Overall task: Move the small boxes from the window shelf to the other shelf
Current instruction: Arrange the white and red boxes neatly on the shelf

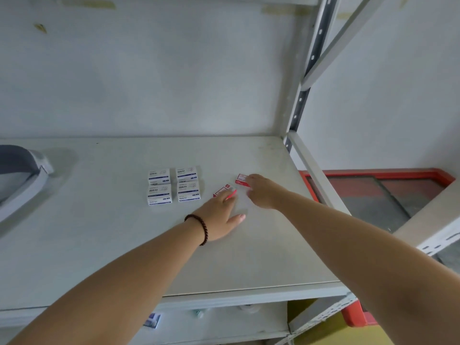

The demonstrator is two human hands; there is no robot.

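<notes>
Four white-and-blue boxes (173,186) are already set in a block on the shelf (99,245), while two red boxes are being placed beside them, one (222,191) under the left hand's (220,215) flat fingertips, the other (242,180) apparently pinched by the right hand (261,192), whose grip is partly hidden.

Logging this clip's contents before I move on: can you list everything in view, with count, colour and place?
blue-and-white boxes: 4, white with blue print, two-by-two block mid-shelf
red-and-white boxes: 2, white with red edges, right of the block, one at each hand
shelf: 1, pale grey board, fills the centre
upright post: 1, grey slotted metal, at the shelf's right rear corner
grey object: 1, grey, shelf's left edge, cut off
red-framed unit: 1, red rim with dark glass, beyond the shelf on the right
bracelet: 1, dark beads, left wrist
left hand: fingers on the nearer red-and-white box
right hand: fingertips at the farther red-and-white box
</notes>
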